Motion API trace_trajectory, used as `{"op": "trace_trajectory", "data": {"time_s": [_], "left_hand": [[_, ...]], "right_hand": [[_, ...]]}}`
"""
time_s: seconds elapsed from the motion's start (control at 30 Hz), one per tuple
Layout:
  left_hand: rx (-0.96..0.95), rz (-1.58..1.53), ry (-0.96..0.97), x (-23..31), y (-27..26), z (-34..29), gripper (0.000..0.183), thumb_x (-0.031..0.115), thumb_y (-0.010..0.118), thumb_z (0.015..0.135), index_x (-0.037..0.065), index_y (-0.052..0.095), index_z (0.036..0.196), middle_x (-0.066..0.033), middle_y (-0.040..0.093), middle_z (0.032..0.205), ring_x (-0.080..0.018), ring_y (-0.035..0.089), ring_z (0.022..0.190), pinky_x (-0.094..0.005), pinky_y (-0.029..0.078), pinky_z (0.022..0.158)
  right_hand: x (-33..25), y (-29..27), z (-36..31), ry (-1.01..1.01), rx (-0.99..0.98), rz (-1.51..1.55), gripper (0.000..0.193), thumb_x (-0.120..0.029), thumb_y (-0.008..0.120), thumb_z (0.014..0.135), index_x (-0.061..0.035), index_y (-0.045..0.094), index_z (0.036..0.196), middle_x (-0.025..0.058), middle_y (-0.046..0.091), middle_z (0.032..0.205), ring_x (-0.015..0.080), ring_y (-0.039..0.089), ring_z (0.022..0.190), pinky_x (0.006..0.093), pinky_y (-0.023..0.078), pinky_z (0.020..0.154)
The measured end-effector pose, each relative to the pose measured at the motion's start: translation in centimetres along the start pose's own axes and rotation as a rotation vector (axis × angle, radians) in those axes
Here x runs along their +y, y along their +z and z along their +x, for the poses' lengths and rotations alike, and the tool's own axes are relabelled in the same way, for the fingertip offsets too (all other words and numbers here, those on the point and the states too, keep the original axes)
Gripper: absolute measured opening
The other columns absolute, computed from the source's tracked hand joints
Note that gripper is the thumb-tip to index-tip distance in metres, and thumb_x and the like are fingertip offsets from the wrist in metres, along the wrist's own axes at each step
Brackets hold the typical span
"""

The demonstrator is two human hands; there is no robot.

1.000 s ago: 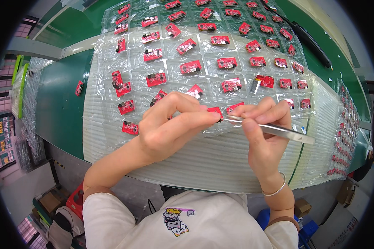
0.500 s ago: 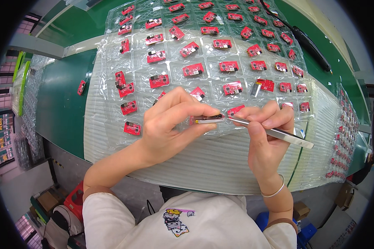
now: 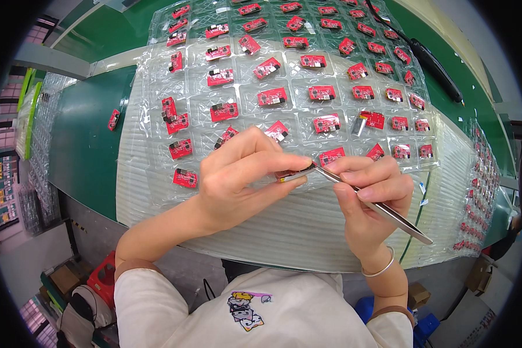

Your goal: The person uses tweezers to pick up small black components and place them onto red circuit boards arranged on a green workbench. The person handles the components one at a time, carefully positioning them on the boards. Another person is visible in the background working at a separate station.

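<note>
My left hand [image 3: 240, 177] is closed, pinching a small red circuit board [image 3: 296, 173] by its edges between thumb and fingers. A silvery part with a yellow end shows along the board's underside. Metal tweezers [image 3: 383, 210] lie in my right hand [image 3: 374, 200], gripped between thumb and fingers. Their tips meet the board's right end, beside my left fingertips; what exactly they touch is too small to tell. Both hands are held over the near edge of a clear plastic tray [image 3: 246, 119], whose compartments hold several red circuit boards [image 3: 327, 123].
A black cabled hand tool [image 3: 438, 69] lies at the far right on the green table [image 3: 95, 110]. One loose red board [image 3: 114, 119] rests at the left. Another tray of boards [image 3: 475, 197] stands at the right. Ribbed white sheeting [image 3: 261, 246] covers the near table.
The tweezers have tilted more steeply, their rear end lower, and my right fingers have shifted along them. My left hand has tipped the board and moved slightly right.
</note>
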State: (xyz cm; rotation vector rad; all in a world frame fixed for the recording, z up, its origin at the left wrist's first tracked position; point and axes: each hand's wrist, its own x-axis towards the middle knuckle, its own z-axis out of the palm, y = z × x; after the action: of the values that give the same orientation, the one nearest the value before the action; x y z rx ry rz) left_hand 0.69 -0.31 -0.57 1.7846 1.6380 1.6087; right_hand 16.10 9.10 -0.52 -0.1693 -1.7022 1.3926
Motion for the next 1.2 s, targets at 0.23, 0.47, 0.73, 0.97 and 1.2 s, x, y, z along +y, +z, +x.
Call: {"op": "trace_trajectory", "data": {"time_s": [0.23, 0.47, 0.73, 0.97, 1.2], "left_hand": [[0.004, -0.001, 0.014, -0.08, 0.03, 0.00, 0.033, -0.005, 0.074, 0.056, 0.001, 0.064, 0.087, -0.0044, 0.052, 0.069, -0.0118, 0.051, 0.061, -0.0219, 0.040, 0.050], [-0.002, 0.003, 0.002, -0.21, -0.15, -0.06, 0.032, -0.005, 0.074, 0.057, 0.001, 0.063, 0.087, -0.0051, 0.054, 0.071, -0.0128, 0.052, 0.063, -0.0222, 0.041, 0.052], [-0.018, 0.001, -0.001, -0.09, -0.12, 0.05, 0.031, -0.005, 0.073, 0.057, 0.002, 0.063, 0.086, -0.0053, 0.054, 0.073, -0.0133, 0.052, 0.064, -0.0220, 0.041, 0.052], [-0.016, 0.004, 0.014, -0.17, -0.11, 0.10, 0.031, -0.004, 0.073, 0.057, 0.002, 0.063, 0.086, -0.0051, 0.054, 0.073, -0.0132, 0.052, 0.064, -0.0222, 0.040, 0.052], [-0.037, -0.018, -0.017, -0.02, -0.26, 0.19, 0.030, -0.002, 0.073, 0.059, 0.002, 0.063, 0.086, -0.0058, 0.056, 0.074, -0.0135, 0.052, 0.065, -0.0225, 0.040, 0.053]], "right_hand": [[-0.03, -0.13, -0.03, 0.009, -0.015, -0.038, 0.034, 0.016, 0.062, 0.066, -0.0065, 0.044, 0.084, 0.0093, 0.050, 0.084, 0.0290, 0.062, 0.079, 0.0340, 0.052, 0.066], [-0.32, -0.22, 0.10, -0.003, 0.000, -0.013, 0.033, 0.017, 0.061, 0.067, -0.0063, 0.044, 0.084, 0.0092, 0.050, 0.084, 0.0299, 0.061, 0.079, 0.0346, 0.052, 0.066], [-0.11, -0.20, 0.11, 0.013, 0.009, 0.003, 0.034, 0.017, 0.061, 0.067, -0.0063, 0.043, 0.083, 0.0087, 0.049, 0.083, 0.0289, 0.062, 0.079, 0.0333, 0.052, 0.066], [-0.19, -0.21, 0.11, 0.022, -0.010, -0.024, 0.033, 0.017, 0.061, 0.067, -0.0063, 0.043, 0.083, 0.0090, 0.049, 0.083, 0.0282, 0.062, 0.078, 0.0321, 0.052, 0.065], [-0.20, -0.12, 0.08, 0.005, 0.030, 0.023, 0.032, 0.017, 0.060, 0.068, -0.0062, 0.043, 0.082, 0.0089, 0.049, 0.083, 0.0293, 0.062, 0.079, 0.0329, 0.052, 0.065]]}}
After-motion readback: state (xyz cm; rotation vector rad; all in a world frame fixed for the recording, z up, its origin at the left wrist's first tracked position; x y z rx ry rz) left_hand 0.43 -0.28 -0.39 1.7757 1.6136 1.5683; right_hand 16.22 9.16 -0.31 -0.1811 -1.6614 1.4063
